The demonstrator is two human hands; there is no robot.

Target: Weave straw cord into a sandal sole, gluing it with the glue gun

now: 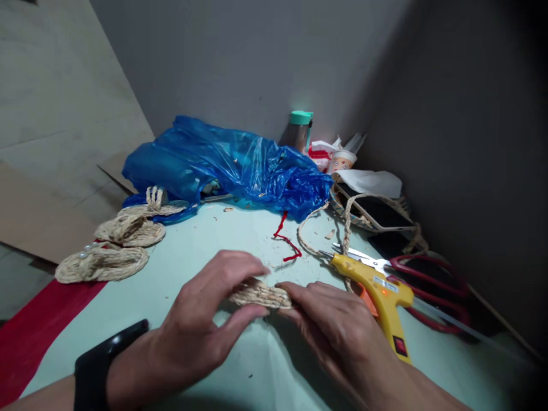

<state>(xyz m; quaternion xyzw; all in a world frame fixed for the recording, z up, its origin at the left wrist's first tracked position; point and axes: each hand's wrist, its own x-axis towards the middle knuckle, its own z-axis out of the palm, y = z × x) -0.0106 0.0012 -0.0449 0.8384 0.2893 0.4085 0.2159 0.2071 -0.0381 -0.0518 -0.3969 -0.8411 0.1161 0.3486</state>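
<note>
Between my two hands, a little above the pale green table [201,240], is a small piece of braided straw [262,295], seen edge-on. My left hand [209,308] curves around its left end, thumb below and fingers above. My right hand [331,314] pinches the right end between thumb and fingers. Parts of the straw piece are hidden by the fingers. Just right of my right hand lies a yellow glue gun [381,294] with its small light lit orange. Scissors with dark red handles [432,274] lie beside it.
Small woven straw slippers [103,262] line the left side by a red cloth [64,308]. A blue plastic bag [231,154] spreads along the back. Behind it stand a bottle [297,131] and paper cup [342,161]. A phone [374,205] rests on a basket; red string [285,237] lies mid-table.
</note>
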